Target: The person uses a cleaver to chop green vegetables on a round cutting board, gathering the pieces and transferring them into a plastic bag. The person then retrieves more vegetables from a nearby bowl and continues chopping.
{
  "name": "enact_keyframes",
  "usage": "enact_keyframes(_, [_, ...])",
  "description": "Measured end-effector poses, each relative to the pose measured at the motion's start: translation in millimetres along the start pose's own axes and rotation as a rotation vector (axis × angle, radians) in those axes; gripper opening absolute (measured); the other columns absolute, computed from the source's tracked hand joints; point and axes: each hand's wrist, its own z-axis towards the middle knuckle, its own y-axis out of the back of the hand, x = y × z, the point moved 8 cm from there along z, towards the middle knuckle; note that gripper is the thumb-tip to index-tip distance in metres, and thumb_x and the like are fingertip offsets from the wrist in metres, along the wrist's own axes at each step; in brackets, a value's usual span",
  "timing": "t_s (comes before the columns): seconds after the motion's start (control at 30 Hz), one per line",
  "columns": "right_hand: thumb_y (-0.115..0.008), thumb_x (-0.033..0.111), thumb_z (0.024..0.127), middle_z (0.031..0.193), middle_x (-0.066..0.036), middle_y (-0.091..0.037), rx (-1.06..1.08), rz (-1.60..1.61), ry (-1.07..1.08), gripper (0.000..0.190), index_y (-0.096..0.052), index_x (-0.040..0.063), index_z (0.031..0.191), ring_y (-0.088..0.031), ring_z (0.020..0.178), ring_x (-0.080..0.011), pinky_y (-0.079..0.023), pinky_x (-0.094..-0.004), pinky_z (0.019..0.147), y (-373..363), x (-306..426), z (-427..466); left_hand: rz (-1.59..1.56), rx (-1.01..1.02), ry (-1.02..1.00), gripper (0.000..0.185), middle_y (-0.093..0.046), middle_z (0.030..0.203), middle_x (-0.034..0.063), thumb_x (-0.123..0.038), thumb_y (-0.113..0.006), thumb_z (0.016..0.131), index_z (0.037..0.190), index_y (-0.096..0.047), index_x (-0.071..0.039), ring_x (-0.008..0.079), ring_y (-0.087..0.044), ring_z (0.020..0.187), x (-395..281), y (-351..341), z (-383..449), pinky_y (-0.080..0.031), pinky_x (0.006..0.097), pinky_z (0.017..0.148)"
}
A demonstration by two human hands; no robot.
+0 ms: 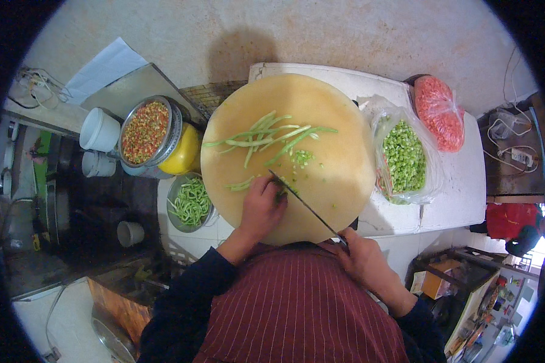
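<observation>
A round wooden-coloured cutting board [340,102] lies before me. My left hand [262,206] presses a small bunch of green beans [240,185] onto it, fingers curled; the gripped part is mostly hidden. In my right hand [368,261] is the handle of a knife [309,206], seen nearly edge-on. Its blade runs diagonally up to my left fingertips, with cut green bits beside it. Farther up the board, several long green beans [272,136] are strewn across each other. Close below them is a little heap of chopped green bean [303,157].
Right of the board stand an open plastic bag of chopped green beans [404,156] and a tied bag of pink minced meat [438,113]. On the left are a bowl of green strips [190,202], a metal bowl of chopped red-green mix [145,131] and a white tub [99,129]. A person [511,220] is far right.
</observation>
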Motion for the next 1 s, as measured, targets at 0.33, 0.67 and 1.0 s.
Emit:
enact_keyframes(0.33, [-0.068,0.025,0.098,0.091,-0.032,-0.069,0.001,0.041,0.017,0.031,-0.055,0.003,0.115,-0.066,0.088,-0.0536,-0.052,-0.0616,0.074,-1,6,3,-0.071,-0.040,0.057,0.022,-0.063,0.102,0.0172,-0.001,-0.074,0.075,0.094,-0.065,-0.001,0.0394,-0.062,0.093,2,5,-10,-0.054,0.0473,0.081])
enact_keyframes(0.67, [-0.068,0.025,0.098,0.092,-0.030,-0.069,0.026,0.018,0.014,0.029,-0.055,0.003,0.110,-0.067,0.089,-0.0522,-0.052,-0.0598,0.075,-3,5,6,-0.043,-0.043,0.043,0.024,-0.065,0.102,0.0177,0.001,-0.076,0.073,0.095,-0.065,-0.001,0.0389,-0.063,0.093,1,6,-19,-0.054,0.0460,0.081])
enact_keyframes(1.0, [-0.068,0.025,0.099,0.092,-0.029,-0.070,0.062,0.015,0.027,0.032,-0.057,0.003,0.119,-0.068,0.089,-0.0509,-0.055,-0.0549,0.076,-7,7,9,-0.016,-0.038,0.020,0.024,-0.067,0.105,0.0177,0.000,-0.076,0.076,0.097,-0.066,-0.001,0.0400,-0.064,0.093,4,10,-28,-0.054,0.0472,0.081])
